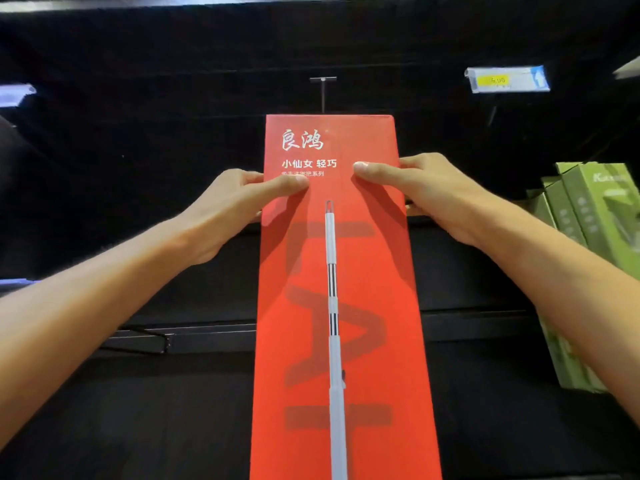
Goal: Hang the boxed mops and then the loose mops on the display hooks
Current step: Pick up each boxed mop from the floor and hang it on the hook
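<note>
Fingers [292, 183] pinch tall red mop box [339, 306] (upright).

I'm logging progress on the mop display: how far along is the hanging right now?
Done: green boxes already sit at the right, though whether they hang on hooks can't be told. In hand: the left hand and right hand grip the red boxed mop just below the display hook. Left: seating this box; no loose mops are in view.

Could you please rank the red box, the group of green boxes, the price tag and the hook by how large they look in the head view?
1. Red box, though it is nearest the camera
2. Green boxes
3. Price tag
4. Hook
</note>
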